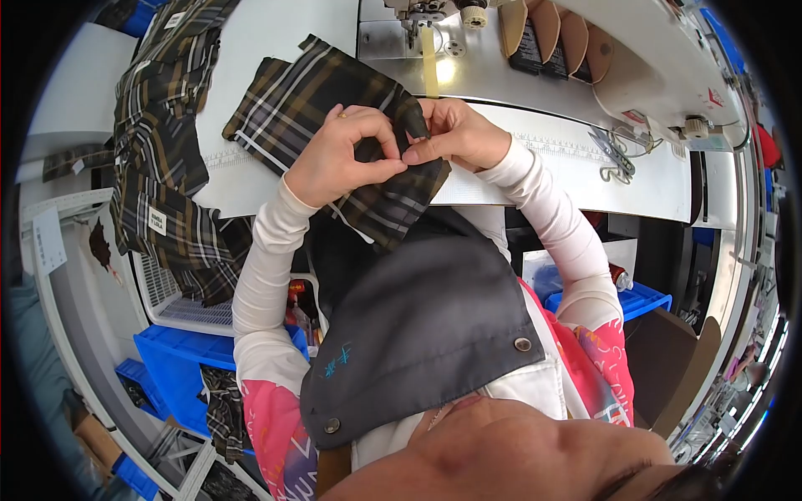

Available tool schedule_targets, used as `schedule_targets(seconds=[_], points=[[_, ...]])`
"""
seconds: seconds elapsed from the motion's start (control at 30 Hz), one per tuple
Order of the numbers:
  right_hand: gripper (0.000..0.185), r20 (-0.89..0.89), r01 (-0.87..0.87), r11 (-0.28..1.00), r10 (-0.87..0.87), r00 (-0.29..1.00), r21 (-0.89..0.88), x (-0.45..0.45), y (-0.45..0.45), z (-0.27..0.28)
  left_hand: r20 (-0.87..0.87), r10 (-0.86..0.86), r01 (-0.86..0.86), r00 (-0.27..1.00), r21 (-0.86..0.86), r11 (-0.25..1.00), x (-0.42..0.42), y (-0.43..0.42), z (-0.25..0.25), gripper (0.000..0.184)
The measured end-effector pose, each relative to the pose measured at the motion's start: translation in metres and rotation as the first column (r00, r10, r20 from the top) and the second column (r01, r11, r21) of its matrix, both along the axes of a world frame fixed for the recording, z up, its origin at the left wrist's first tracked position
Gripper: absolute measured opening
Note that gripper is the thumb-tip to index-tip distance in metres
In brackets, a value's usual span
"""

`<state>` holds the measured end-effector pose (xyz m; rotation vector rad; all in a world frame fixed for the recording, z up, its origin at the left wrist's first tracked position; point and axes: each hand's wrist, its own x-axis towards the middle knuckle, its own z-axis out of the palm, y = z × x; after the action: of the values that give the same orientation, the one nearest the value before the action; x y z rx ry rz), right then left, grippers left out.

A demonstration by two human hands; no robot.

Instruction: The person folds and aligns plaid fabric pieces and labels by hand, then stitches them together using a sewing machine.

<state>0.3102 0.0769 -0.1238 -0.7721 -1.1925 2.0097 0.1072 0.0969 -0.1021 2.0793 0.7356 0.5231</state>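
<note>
A dark plaid piece of cloth [280, 104] with white, brown and grey stripes lies across the table edge, its lower part hanging toward my lap. Above its middle, my left hand [342, 159] is closed, with thumb and forefinger pinched together. My right hand [464, 134] is closed on the cloth's right edge, where a fold stands up between the fingers. Both thumb tips meet at one spot on the cloth. Whether a thread or other small thing is between the left fingertips is too small to see.
A sewing machine [426, 10] stands at the back, with brown holders [547, 33] beside it. Thread snips [616, 157] lie at right on the white table [535, 188]. Labelled plaid cloth pieces [159, 167] are heaped at left, above a blue bin [171, 359].
</note>
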Motion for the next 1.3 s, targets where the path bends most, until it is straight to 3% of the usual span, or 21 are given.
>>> schedule_targets(seconds=[0.1, 0.2, 0.3, 0.4, 0.47, 0.53, 0.57, 0.63, 0.67, 0.73, 0.77, 0.8, 0.93, 1.03, 1.13, 1.23, 1.3], points=[[0.022, -0.161, -0.039, 0.99, 0.016, 0.987, -0.137, 0.0, -0.002, -0.007, 0.082, -0.061, 0.075, 0.995, -0.184, 0.98, 0.0, 0.007, 0.001, 0.017], [0.024, -0.269, -0.088, 0.981, 0.039, 0.962, -0.173, 0.002, -0.007, -0.008, 0.144, -0.11, 0.141, 0.983, -0.226, 0.964, 0.0, 0.01, -0.001, 0.018], [0.025, -0.227, -0.019, 0.961, -0.045, 0.973, -0.274, -0.001, -0.012, 0.006, 0.185, -0.128, 0.173, 0.974, -0.247, 0.953, -0.004, 0.012, -0.004, 0.017], [0.023, -0.258, -0.026, 0.982, -0.024, 0.966, -0.187, 0.017, -0.006, -0.015, 0.144, -0.111, 0.137, 0.983, -0.183, 0.974, -0.016, 0.015, 0.002, 0.017], [0.022, -0.242, 0.064, 0.975, -0.117, 0.963, -0.214, 0.018, -0.01, -0.018, 0.126, 0.017, -0.027, 0.992, 0.074, 0.997, -0.017, 0.008, 0.003, 0.017], [0.021, -0.158, 0.185, 0.963, -0.217, 0.963, -0.196, 0.013, -0.017, -0.011, 0.121, 0.187, -0.219, 0.975, 0.372, 0.902, -0.014, -0.009, 0.006, 0.018], [0.021, -0.136, 0.309, 0.943, -0.324, 0.936, -0.126, 0.008, -0.02, -0.01, 0.14, 0.237, -0.274, 0.961, 0.4, 0.875, -0.011, -0.018, 0.004, 0.018], [0.02, -0.113, 0.538, 0.843, -0.533, 0.838, 0.012, -0.004, -0.03, -0.008, 0.197, 0.294, -0.34, 0.935, 0.27, 0.901, -0.006, -0.026, 0.001, 0.018], [0.02, -0.066, 0.662, 0.726, -0.663, 0.746, 0.184, -0.007, -0.038, -0.005, 0.218, 0.312, -0.355, 0.925, 0.194, 0.915, -0.004, -0.027, 0.0, 0.017], [0.022, -0.006, 0.525, 0.51, -0.713, 0.701, 0.682, 0.0, -0.043, 0.002, 0.256, 0.355, -0.375, 0.899, 0.035, 0.926, -0.002, -0.029, -0.002, 0.017], [0.023, 0.008, 0.377, 0.349, -0.743, 0.669, 0.858, 0.003, -0.046, 0.007, 0.26, 0.35, -0.374, 0.9, 0.049, 0.926, -0.001, -0.029, -0.002, 0.017], [0.027, 0.067, 0.289, 0.377, -0.701, 0.71, 0.88, 0.003, -0.048, 0.015, 0.263, 0.342, -0.37, 0.902, 0.062, 0.927, 0.0, -0.03, -0.001, 0.017], [0.027, 0.13, 0.298, 0.426, -0.731, 0.67, 0.854, -0.004, -0.048, 0.029, 0.237, 0.308, -0.357, 0.921, 0.201, 0.912, 0.006, -0.031, 0.004, 0.017], [0.028, 0.222, 0.222, 0.538, -0.639, 0.736, 0.813, 0.0, -0.044, 0.027, 0.217, 0.243, -0.291, 0.945, 0.227, 0.929, 0.004, -0.026, 0.006, 0.018], [0.026, 0.267, 0.209, 0.591, -0.615, 0.742, 0.779, -0.004, -0.047, 0.033, 0.171, 0.205, -0.243, 0.964, 0.241, 0.94, 0.005, -0.025, 0.008, 0.018], [0.019, 0.285, 0.241, 0.73, -0.517, 0.808, 0.64, -0.003, -0.043, 0.026, 0.208, 0.196, -0.251, 0.958, 0.284, 0.925, 0.006, -0.023, 0.01, 0.018], [0.017, 0.244, 0.29, 0.741, -0.52, 0.819, 0.606, -0.004, -0.044, 0.024, 0.222, 0.207, -0.263, 0.953, 0.262, 0.929, 0.006, -0.023, 0.009, 0.017]])
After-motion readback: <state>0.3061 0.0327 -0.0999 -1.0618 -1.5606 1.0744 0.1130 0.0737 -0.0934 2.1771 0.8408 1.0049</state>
